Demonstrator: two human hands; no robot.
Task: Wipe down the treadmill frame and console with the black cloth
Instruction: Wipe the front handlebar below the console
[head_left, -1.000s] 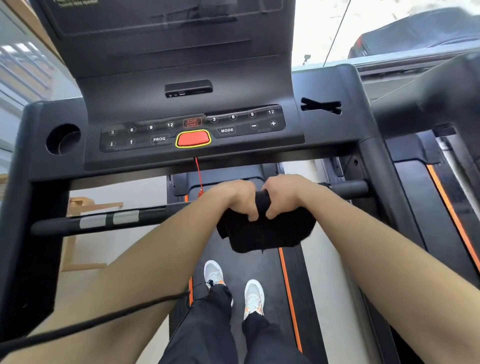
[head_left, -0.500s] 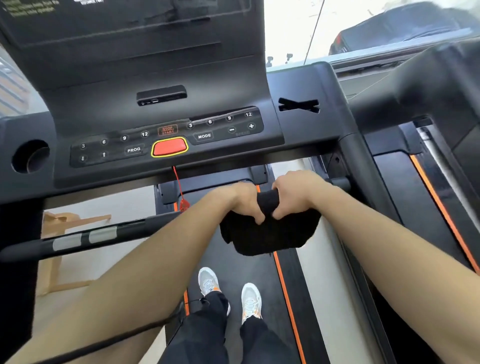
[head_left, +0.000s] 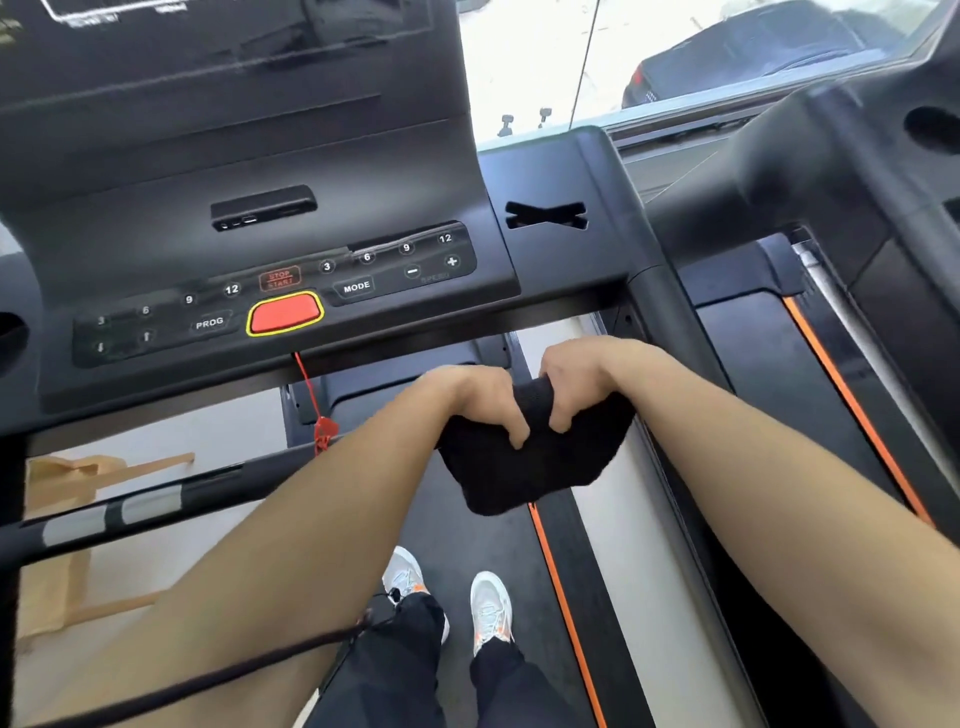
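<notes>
Below the console (head_left: 363, 208) edge, left hand (head_left: 478, 397) and right hand (head_left: 576, 379) grip the black cloth (head_left: 530, 467) (lower edge hanging free).

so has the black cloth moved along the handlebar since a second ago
Yes: the black cloth has slid right along the black handlebar, away from the red safety clip and toward the black right upright.

Both bare forearms reach forward and converge at the middle, with the left hand (head_left: 475, 397) and the right hand (head_left: 576, 376) side by side, backs up and nearly touching. Their fingers (head_left: 514, 434) curl downward and grip the black cloth (head_left: 530, 473) bunched between them. The right hand sits slightly higher in view than the left.
</notes>
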